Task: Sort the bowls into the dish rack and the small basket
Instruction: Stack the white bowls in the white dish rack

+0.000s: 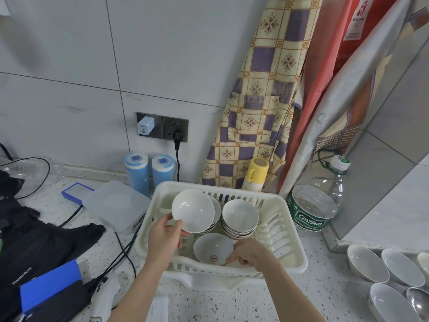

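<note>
Head view looks down on a white plastic dish rack [287, 256] on a speckled surface [325, 287], with both hands over its near half. The left hand [163, 238] pinches the near rim of a white bowl [192, 210], thumb on the inside and fingers behind, holding it tipped up so its hollow faces the camera. That bowl hangs just above a low stack of bowls [214, 214] at the rack's back left. Beside it, to the right, stands a taller stack of about 5 bowls [240, 217], upright and nested. The right hand [250, 254] curls its fingers round the right rim of a second bowl [212, 249], which lies tilted on the rack's near floor with a small red mark showing on its inner wall.

The move ahead turns on the lifted bowl and the low stack: the stack lies directly behind and below the bowl, away from the person, so the left hand is the nearer one and would only need to level the bowl and lower it. The right hand's bowl sits in front of both stacks (roughly level between them).

More white bowls [368, 263] rest on the surface at far right, well apart from the rack. Whether they sit in a small basket cannot be told here.
</note>
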A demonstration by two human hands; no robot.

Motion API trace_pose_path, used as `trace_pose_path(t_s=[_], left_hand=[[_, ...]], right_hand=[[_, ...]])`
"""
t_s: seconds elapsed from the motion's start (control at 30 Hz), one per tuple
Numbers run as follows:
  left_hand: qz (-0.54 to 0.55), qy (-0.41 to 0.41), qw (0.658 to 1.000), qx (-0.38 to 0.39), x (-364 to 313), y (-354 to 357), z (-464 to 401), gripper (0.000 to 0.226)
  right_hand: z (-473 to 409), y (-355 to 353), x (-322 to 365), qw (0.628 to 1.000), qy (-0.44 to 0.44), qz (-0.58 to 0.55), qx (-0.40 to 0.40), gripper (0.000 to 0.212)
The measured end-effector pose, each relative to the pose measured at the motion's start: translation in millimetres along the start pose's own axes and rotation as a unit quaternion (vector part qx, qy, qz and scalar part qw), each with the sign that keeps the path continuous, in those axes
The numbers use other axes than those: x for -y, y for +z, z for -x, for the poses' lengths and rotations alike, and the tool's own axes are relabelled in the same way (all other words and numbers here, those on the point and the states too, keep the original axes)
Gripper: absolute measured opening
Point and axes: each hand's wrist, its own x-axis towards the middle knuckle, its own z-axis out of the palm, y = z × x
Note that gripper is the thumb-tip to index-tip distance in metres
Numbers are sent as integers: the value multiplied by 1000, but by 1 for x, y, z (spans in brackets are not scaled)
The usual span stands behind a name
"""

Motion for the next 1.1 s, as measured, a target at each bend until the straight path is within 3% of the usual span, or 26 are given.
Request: trace_pose_path(t_s=[0.1,0.23,0.5,0.73,0.87,1.0,1.07,1.1], left_hand=[[-1,-4,1000,2,-1,0,0,24],[-3,-7,1000,3,0,0,0,25],[-13,-8,1000,3,0,0,0,25],[-21,-6,1000,6,-1,0,0,25],[-23,-8,1000,10,-2,0,1,27],[-30,-11,999,15,-3,-1,2,29],[-40,-15,999,19,-4,-1,2,29],[-45,-18,999,22,-4,-1,3,28]], right_hand=[[-1,2,2,999,16,-43,-16,8],[-5,8,2,998,36,43,-43,15],[-12,11,-1,997,13,33,-74,28],[-17,13,-2,995,29,59,-80,22],[-12,16,-8,990,14,84,-115,39],[-14,15,-11,995,-10,34,-98,10],[-11,10,-12,997,-9,21,-77,5],[-10,7,-13,998,-11,20,-61,14]])
